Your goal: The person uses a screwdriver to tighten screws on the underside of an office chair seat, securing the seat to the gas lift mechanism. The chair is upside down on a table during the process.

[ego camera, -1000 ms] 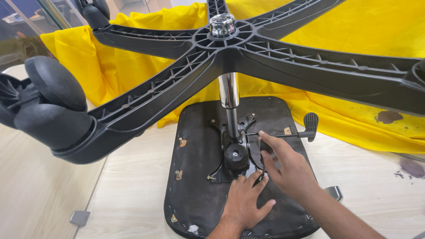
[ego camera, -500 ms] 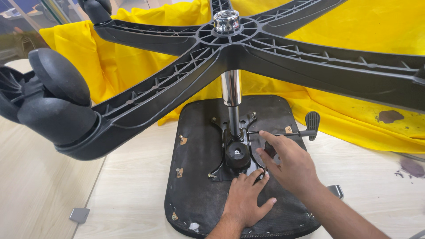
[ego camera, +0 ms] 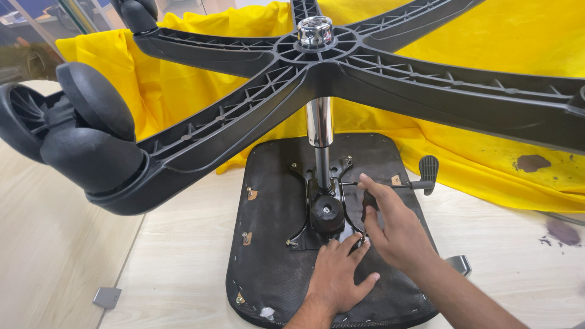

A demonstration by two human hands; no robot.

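The upturned office chair seat (ego camera: 274,244) lies on the worktop (ego camera: 170,274). Left hand (ego camera: 336,277) presses flat, fingers spread; right hand (ego camera: 393,228), fingers curled, grips the mechanism plate (ego camera: 326,210) just leftward.

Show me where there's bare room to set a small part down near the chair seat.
Free: pale table left of the upturned seat, and the strip right of it before the yellow cloth. Crowded: the seat's middle, where left hand and right hand work at the black mechanism.
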